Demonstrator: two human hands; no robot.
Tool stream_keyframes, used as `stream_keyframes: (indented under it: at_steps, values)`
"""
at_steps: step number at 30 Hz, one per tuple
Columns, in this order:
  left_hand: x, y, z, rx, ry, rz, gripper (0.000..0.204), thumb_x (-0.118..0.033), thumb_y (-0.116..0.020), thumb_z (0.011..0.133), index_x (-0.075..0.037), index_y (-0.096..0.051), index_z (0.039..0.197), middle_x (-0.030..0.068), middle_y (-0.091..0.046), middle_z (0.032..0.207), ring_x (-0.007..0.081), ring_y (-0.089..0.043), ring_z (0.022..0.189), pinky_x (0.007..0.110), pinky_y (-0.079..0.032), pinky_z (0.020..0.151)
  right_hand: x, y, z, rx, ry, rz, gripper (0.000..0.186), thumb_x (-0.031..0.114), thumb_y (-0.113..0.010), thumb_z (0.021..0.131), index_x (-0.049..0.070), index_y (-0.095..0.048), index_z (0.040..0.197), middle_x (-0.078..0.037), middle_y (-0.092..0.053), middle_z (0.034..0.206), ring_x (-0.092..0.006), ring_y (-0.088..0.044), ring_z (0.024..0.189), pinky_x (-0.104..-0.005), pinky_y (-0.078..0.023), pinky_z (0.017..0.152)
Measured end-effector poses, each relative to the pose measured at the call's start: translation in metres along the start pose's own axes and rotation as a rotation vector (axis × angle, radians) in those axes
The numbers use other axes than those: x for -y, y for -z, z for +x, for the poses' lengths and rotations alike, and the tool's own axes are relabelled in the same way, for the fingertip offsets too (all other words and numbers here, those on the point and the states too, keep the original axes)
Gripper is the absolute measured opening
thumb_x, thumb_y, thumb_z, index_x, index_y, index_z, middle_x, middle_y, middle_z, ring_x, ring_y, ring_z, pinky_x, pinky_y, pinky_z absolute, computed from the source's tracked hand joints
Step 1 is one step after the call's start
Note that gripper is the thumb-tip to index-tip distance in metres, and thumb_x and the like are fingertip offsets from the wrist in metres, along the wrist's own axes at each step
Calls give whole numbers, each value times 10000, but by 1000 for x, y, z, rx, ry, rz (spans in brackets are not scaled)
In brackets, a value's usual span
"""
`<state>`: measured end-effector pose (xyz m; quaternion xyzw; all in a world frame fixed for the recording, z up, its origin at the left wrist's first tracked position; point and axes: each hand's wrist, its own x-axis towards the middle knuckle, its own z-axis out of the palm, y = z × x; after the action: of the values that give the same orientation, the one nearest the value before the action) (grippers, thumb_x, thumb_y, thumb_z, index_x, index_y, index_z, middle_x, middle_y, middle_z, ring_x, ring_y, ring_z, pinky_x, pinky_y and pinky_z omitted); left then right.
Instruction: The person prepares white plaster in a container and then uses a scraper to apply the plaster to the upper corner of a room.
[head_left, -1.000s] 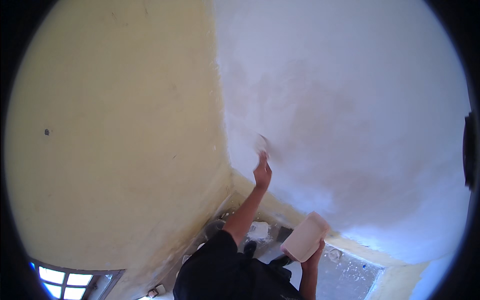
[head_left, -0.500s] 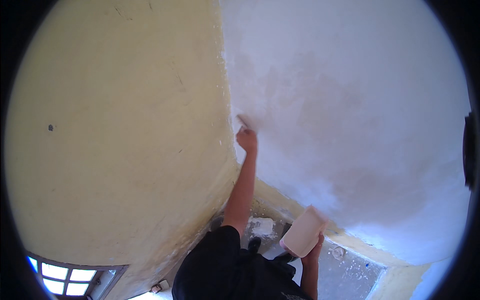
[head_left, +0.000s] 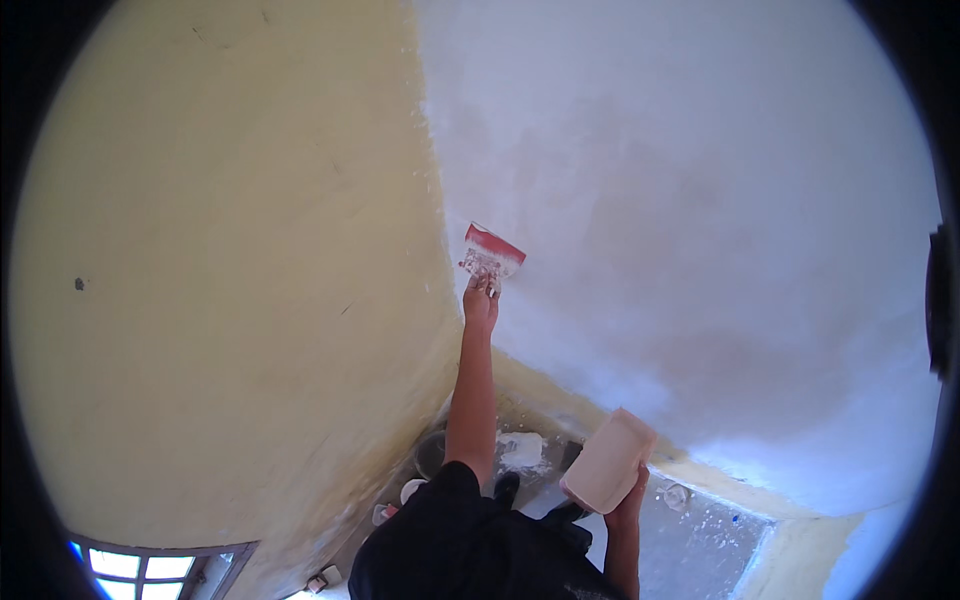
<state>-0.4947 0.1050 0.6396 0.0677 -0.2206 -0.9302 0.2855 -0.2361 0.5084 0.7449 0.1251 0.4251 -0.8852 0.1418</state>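
My left hand point(head_left: 481, 300) is raised in front of the corner, its fingers closed on a wide putty knife point(head_left: 495, 245) with a red blade, smeared with white. The blade is at the white-coated wall point(head_left: 620, 260), close to the edge of the yellow wall point(head_left: 260, 280); whether it touches cannot be told. Lower right, my right hand point(head_left: 627, 500) grips a pale pinkish rectangular tray point(head_left: 610, 462) from its right side and below. The tray is tilted, and its long side runs up toward the wall.
Below, the grey floor point(head_left: 690, 545) is spattered with white around a white patch point(head_left: 522, 452). A dark bucket point(head_left: 431, 455) and a white container point(head_left: 411, 490) stand by my left side. A crumpled pale bit point(head_left: 677, 497) lies on the right. A window point(head_left: 140, 570) is at lower left.
My left hand has turned the putty knife, so its red blade face now shows. The arm is straighter, with the hand slightly lower and left. The right hand and tray have barely moved.
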Motion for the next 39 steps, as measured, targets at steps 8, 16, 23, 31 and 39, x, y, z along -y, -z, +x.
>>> stream_keyframes:
  at_steps: [8,16,23,31,39]
  values:
    - [44,-37,-1,-223,84,348,214,-95,-538,990,-20,-632,1166,17,-658,973,94,-583,861,255,-454,784,9,18,-18,29,21,30,654,529,-400,963,58,-384,1416,-148,-571,1293,-311,-594,1160,-457,-495,984]
    - [64,6,22,-284,113,365,232,-140,-566,987,25,-646,1130,41,-669,966,115,-601,836,259,-475,765,25,-2,-2,11,-13,-10,604,499,-385,980,57,-413,1392,-145,-583,1273,-291,-610,1135,-442,-509,972]
    - [54,108,-36,-497,24,567,331,-161,-572,940,40,-603,1202,108,-686,996,204,-653,829,328,-520,707,16,-1,0,7,-41,43,555,459,-360,999,56,-432,1374,-135,-593,1262,-281,-618,1122,-431,-521,952]
    - [15,-34,-15,-554,-566,1382,192,-38,-545,856,63,-635,993,291,-662,906,487,-632,880,501,-520,772,8,25,7,0,-51,41,593,486,-368,994,39,-429,1379,-145,-595,1261,-287,-615,1129,-432,-512,962]
    - [45,-97,-11,-596,-570,1284,255,-1,-515,868,55,-670,1063,262,-688,919,427,-671,842,474,-531,721,13,18,-3,-21,36,-9,625,507,-382,981,52,-393,1409,-159,-569,1299,-311,-605,1146,-451,-496,984]
